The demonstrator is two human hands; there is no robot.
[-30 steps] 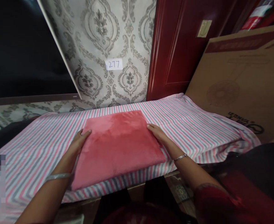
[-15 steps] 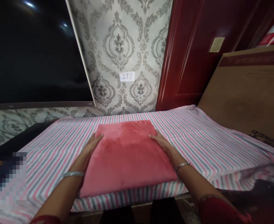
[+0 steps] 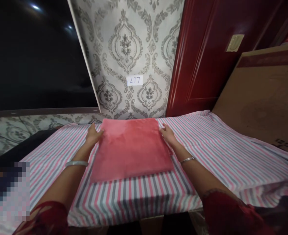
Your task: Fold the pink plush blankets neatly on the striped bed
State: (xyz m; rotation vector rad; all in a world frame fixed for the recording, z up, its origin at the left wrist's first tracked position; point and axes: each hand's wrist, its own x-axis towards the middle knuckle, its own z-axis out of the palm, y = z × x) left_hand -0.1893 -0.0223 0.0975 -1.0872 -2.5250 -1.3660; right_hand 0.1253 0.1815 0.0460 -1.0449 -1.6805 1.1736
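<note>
A flat, square pink plush cushion (image 3: 133, 148) lies on the striped cloth (image 3: 134, 195), its near edge smeared by motion. Beside its far left edge is my left hand (image 3: 93, 134), thumb tip at the plush and the other fingers stretched out, apart from it. At the far right edge my right hand (image 3: 168, 133) has its thumb near the cushion and its fingers extended beyond it. Neither hand is closed around the fabric. Each wrist wears a bracelet.
A large dark TV screen (image 3: 36, 58) is at the left, before patterned wallpaper (image 3: 125, 45) with a paper label (image 3: 134, 80) reading 277. To the right are a dark red door panel (image 3: 202, 65) and a big cardboard box (image 3: 264, 94).
The cushion has slid away from me toward the wall, baring more striped cloth at the near edge. Both hands moved forward and loosened from its sides.
</note>
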